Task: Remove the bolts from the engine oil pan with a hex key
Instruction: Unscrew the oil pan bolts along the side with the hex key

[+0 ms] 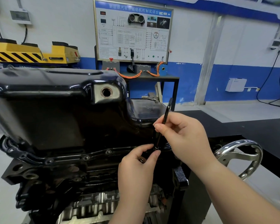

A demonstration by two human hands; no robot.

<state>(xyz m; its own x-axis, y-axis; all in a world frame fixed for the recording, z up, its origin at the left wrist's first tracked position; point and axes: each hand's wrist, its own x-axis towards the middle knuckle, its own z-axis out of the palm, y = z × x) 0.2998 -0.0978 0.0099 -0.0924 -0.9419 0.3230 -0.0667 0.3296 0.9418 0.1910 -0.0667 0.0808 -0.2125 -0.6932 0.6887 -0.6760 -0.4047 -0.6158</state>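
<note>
Right hand (184, 135): thumb and fingers pinched on the upper shank of the hex key (166, 111), short arm sticking out above the knuckles. Left hand (136, 172): just below, thumb and forefinger closed on the bolt (156, 148) where the key's tip meets it. Key's long axis: near upright, top leaning right and away from me, tip down in the bolt head. Bolt's place: near edge of the oil pan (55, 110) flange, towards its right end, directly under my right hand and nearer the left. I judge the coming move to be a twist about that axis. Seated bolts (108, 152) run leftward along the same flange edge. Handwheel (239, 157): right of both hands, apart.
</note>
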